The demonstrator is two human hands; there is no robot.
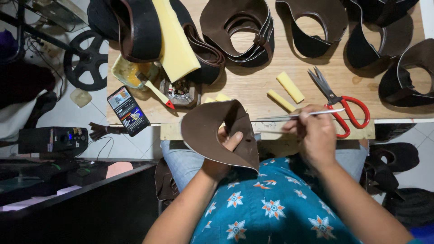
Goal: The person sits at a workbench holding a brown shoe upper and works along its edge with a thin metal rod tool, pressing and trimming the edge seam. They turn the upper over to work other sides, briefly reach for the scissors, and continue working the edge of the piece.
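While the wooden bench [253,97] fills the upper frame with dark leather pieces [239,31], a yellow foam block [174,40] and red-handled scissors [343,106], the left hand [224,151] at lower centre has its grip clenched on a curved brown leather piece [208,131]. Just right of it, the right hand [314,135] pinches a thin silver tool [298,114], pointing left.
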